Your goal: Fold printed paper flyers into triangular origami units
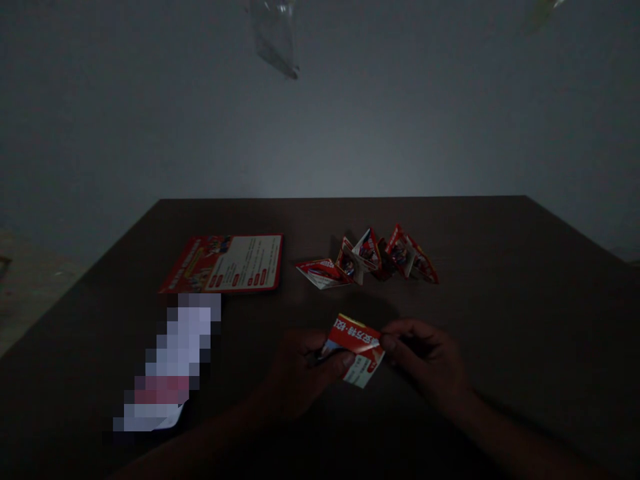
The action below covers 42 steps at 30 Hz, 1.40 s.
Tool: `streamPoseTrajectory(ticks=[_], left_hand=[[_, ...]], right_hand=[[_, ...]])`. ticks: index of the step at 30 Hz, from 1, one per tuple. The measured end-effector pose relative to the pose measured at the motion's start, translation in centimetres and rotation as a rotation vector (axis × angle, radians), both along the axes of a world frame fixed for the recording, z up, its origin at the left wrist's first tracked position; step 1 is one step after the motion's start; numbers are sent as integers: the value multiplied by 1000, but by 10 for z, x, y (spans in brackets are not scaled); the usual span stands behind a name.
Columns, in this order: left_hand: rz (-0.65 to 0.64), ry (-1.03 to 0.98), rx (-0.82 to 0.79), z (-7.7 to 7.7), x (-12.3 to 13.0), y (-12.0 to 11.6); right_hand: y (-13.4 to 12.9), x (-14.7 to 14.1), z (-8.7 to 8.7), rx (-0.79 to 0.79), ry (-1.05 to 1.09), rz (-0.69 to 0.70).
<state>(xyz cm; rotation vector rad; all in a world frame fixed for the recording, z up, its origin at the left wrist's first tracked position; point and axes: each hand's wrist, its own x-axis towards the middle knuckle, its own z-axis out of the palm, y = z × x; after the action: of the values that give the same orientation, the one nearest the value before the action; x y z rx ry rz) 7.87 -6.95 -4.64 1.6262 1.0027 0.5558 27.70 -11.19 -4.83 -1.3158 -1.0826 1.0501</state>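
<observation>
Between my two hands is a small piece of folded printed paper point(356, 347), red with white lettering on its upper part and pale below. My left hand point(305, 370) grips its left side, the thumb lying over the front. At its right corner, my right hand point(430, 360) pinches the paper between thumb and fingertips. Beyond my hands, several folded paper pieces point(367, 257) in red, white and blue stand in a loose row on the table. What lies behind the held paper is hidden.
A flat stack of red and white printed sheets point(240, 263) lies to the left. Nearer to me is a long pixelated object, seemingly a lit phone point(170, 363). The dark table point(525, 280) meets a grey wall, where a clear plastic bag point(275, 37) hangs. The room is dim.
</observation>
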Motion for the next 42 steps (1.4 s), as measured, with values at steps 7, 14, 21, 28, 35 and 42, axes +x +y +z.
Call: streamPoseTrajectory(ticks=[7,14,21,28,35,42], left_hand=[[-12,-96,-12,-5,-2,1],[-29,-63,-36,-1,-1,0],[-53,-71,-130,2,2,-3],[-22,-28,-114,5,2,-1],[-151,47,-106,2,1,-2],[-358,65,45,0,7,-7]], right_hand=[[2,1,-4,-92,76,44],[-3,0,2,3,-74,62],[-6,0,3,183,-289,176],[-3,-1,0,144,-221,202],[-1,-1,-3,245,-200,246],[-3,-6,-1,318,-194,336]])
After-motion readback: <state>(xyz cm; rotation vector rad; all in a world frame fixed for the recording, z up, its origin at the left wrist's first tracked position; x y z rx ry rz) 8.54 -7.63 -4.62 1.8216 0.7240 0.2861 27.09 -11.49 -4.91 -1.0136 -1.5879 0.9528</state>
